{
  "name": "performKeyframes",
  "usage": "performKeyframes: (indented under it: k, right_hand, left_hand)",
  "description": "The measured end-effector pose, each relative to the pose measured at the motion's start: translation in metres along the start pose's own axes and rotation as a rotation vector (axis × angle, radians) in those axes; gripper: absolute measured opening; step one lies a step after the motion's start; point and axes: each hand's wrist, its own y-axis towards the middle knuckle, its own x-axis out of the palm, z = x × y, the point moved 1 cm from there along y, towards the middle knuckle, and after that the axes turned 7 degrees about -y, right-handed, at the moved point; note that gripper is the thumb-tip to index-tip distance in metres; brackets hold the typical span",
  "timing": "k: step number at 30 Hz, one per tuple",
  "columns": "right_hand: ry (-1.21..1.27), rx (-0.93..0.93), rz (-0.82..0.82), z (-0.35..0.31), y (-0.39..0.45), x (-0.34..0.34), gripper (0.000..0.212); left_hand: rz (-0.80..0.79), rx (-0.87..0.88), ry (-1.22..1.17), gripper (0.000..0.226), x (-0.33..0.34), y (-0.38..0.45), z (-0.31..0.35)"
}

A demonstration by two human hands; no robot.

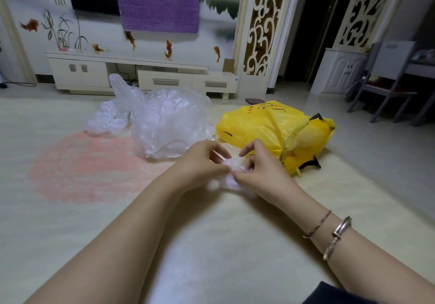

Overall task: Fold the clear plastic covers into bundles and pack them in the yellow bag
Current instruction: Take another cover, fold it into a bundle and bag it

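A small crumpled bundle of clear plastic (231, 176) sits between my two hands just above the floor. My left hand (200, 162) pinches its left side with curled fingers. My right hand (257, 164) grips its right side, thumb and fingers curled round it. Behind my hands lies a loose heap of clear plastic covers (162, 120) on the floor. The yellow bag (270, 124) lies on its side to the right of the heap, close behind my right hand, with black and yellow straps at its right end.
The floor has a pale mat with a pink round patch (84, 167) at the left. A white TV cabinet (141, 73) lines the far wall. A grey chair (386, 82) and a white cupboard (339, 70) stand at the right.
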Motion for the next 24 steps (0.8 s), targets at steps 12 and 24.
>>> performKeyframes:
  k: [12,24]
  right_hand:
    - [-0.274,-0.339,-0.196,0.0,-0.02,-0.015,0.032]
    - [-0.051,-0.149,-0.07,0.008,0.0,-0.004,0.012]
  left_hand:
    - [0.067,0.115,0.098,0.02,-0.001,0.002,-0.009]
    - [-0.158,-0.022,0.218,0.025,-0.01,-0.01,0.005]
